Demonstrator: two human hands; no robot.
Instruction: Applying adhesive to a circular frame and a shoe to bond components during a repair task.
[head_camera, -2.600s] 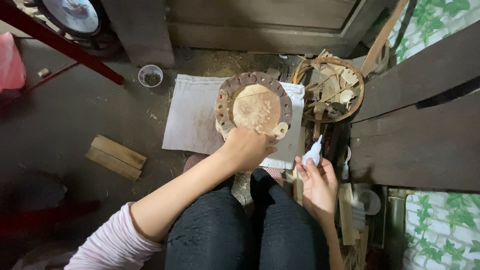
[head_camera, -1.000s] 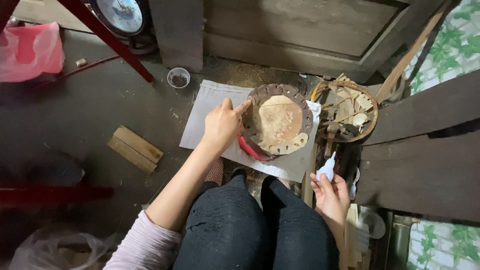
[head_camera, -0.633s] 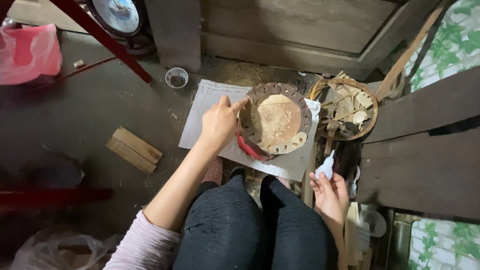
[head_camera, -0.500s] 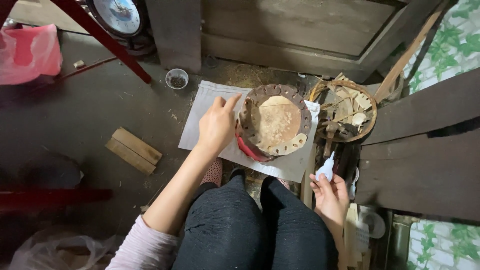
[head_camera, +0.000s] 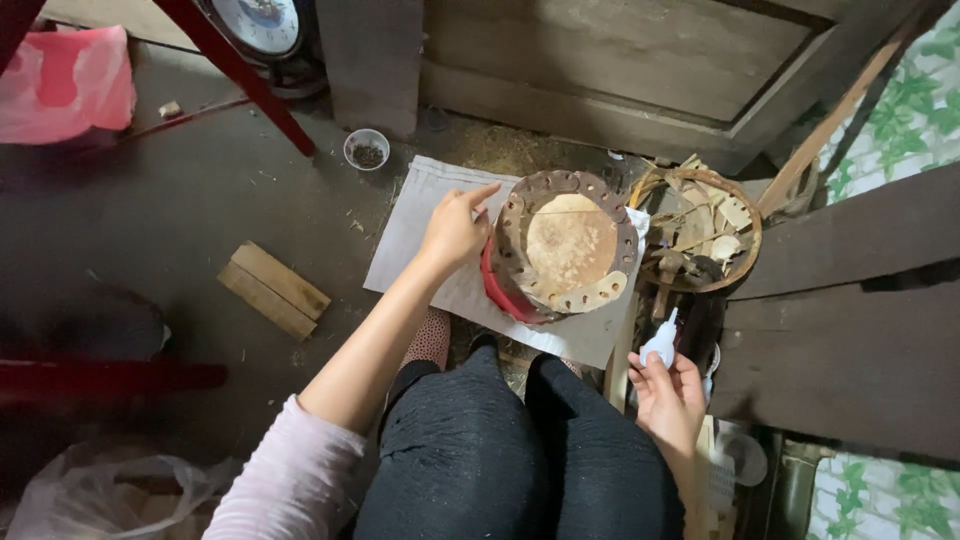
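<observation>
A round brown piece (head_camera: 566, 243) with a ring of holes and a pale centre stands on a red base on a white cloth (head_camera: 420, 225) on the floor in front of my knees. My left hand (head_camera: 455, 228) rests at its left rim, forefinger stretched toward the top edge. My right hand (head_camera: 668, 395) is lower right, beside my right knee, holding a small white squeeze bottle (head_camera: 660, 343) with its nozzle pointing up.
A shallow basket of dry scraps (head_camera: 703, 232) sits right of the round piece. Two wood blocks (head_camera: 273, 290) lie on the floor at left. A small cup (head_camera: 366, 149), a red bar (head_camera: 237, 73), a pink bag (head_camera: 65, 85) and wooden planks (head_camera: 840, 320) surround the spot.
My left hand slid from the near side of the round piece to its left rim and now points a forefinger along the top edge. My right hand keeps the bottle.
</observation>
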